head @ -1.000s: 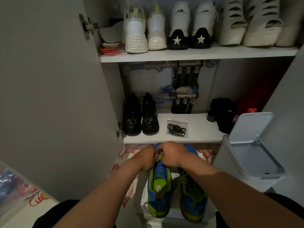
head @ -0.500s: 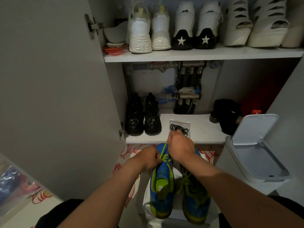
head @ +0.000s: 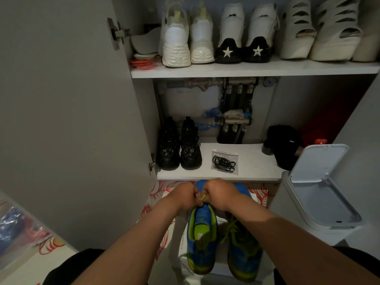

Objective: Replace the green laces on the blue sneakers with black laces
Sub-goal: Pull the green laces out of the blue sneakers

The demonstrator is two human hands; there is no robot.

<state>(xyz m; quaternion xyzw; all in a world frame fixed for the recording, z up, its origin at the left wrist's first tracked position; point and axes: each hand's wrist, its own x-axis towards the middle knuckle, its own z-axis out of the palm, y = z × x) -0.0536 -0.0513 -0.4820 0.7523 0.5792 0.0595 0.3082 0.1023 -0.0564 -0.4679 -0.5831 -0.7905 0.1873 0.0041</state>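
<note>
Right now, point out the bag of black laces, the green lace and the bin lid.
bag of black laces [head: 225, 163]: head view, middle of the bag.
green lace [head: 203, 197]: head view, its exposed bright tip.
bin lid [head: 318, 161]: head view, middle of the raised lid.

Sneakers [head: 202, 239] side by side, apparently on box [head: 182, 242], before shelf [head: 254, 161]; bagged laces [head: 225, 163] on shelf; bin [head: 320, 204] right.

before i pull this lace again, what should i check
1. Left hand and right hand both pinch the green lace on the left blue sneaker: ok.
2. That lace clear of its eyelets: cannot tell, hands hide them.
3. Right blue sneaker unlaced: not ok, green laces threaded.
4. Black laces in clear plastic bag on lower white shelf, in view: ok.
5. White plastic bin lid open: ok.
</note>
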